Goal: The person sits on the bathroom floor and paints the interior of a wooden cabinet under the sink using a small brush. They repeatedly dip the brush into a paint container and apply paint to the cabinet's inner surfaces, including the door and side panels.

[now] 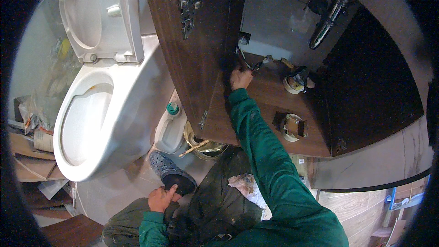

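Note:
My right hand (241, 78) reaches into a dark brown cabinet (274, 103), down at its back left corner. Its fingers curl away from me, and whatever they hold is hidden in shadow. Just beyond it, a flexible hose (242, 54) hangs from a wall outlet. To the right stand a small white tub (292, 89) with dark stuff and a brush in it, and a round white container (287, 135) with a brownish piece on top. My left hand (160, 199) rests by a dark blue clog (165, 164), index finger stretched out, holding nothing visible.
The open cabinet door (183, 64) stands between the cabinet and a white toilet (87, 123) with its lid up. A green-capped white bottle (170, 130) and a gold-coloured can (208, 151) with a stick across it stand below the door. A chrome drainpipe (330, 20) hangs inside. Cardboard (34, 158) lies far left.

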Demonstrator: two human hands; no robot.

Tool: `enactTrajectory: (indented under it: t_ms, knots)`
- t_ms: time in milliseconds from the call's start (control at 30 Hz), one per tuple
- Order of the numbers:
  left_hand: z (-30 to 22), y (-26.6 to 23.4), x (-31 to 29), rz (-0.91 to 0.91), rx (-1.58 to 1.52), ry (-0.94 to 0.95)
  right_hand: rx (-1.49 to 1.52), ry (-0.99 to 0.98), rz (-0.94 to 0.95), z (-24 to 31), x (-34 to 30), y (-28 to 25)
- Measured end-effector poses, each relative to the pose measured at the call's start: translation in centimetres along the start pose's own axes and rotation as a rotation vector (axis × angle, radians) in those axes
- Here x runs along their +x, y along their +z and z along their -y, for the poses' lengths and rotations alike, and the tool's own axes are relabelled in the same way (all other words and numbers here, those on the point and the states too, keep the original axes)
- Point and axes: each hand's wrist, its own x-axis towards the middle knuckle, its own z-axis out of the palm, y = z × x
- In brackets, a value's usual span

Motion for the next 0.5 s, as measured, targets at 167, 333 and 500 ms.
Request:
enactTrajectory:
  t_ms: [167,333,500]
  knots:
    - [-2.1,-2.2,0.7,0.016,-0.114,-0.220,0.004,-0.074,-0.022,-1.2,0.3,1.6]
    - [-4.2,-5.1,1.6,0.072,-0.134,-0.323,0.005,-0.152,-0.055,-1.9,0.5,1.6]
    - [-5.4,-6.9,1.7,0.094,-0.124,-0.375,0.130,-0.066,-0.017,0.0,0.1,-0.2]
